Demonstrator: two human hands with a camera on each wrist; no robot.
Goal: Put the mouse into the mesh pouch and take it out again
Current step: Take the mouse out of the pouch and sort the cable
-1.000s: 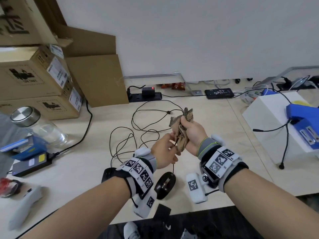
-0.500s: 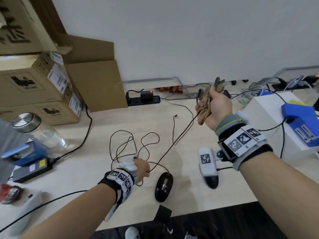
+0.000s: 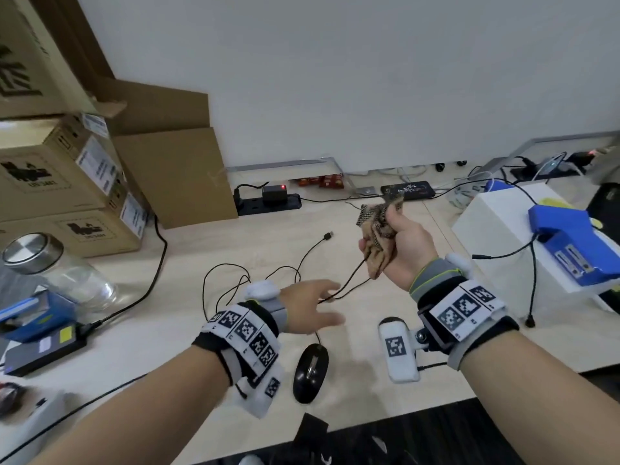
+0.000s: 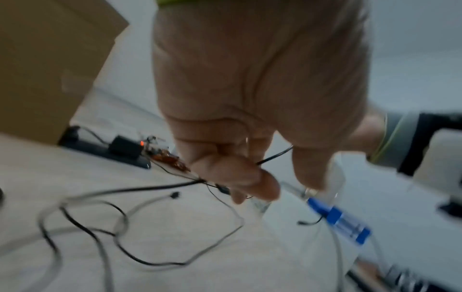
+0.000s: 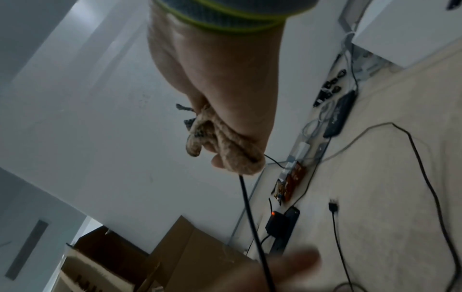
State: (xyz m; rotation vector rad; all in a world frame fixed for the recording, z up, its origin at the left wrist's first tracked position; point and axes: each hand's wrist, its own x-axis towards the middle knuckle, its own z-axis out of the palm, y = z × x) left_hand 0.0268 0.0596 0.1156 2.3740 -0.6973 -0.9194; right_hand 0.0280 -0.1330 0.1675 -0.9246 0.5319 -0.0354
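while the right hand [image 3: 407, 245] is raised above the desk [image 3: 188, 317] with its fingers curled tight around the bunched mesh pouch [image 3: 377, 231], the mouse [image 3: 310, 372] lies flat on the desk near the front edge, between the two wrists and outside the pouch. its thin black cable [image 3: 349, 280] runs up from the desk into the right fist beside the cloth, so pouch and cable seem caught in the same grip. the left hand [image 3: 310, 308] hovers low over the cable with fingers spread in the head view; the blurred left wrist view shows the cable crossing between its thumb and fingers, but i cannot tell whether it pinches the cable or only brushes it.

the risk i see is the cable. if the right hand lifts further, the trapped cable could tug the mouse toward the desk edge, or drag the loose loops into a knot. the pouch is crumpled shut, so its mouth must be found and opened, and a cable caught in the mesh could snag that. a glass jar [image 3: 50, 273] stands well to the left, out of the way.
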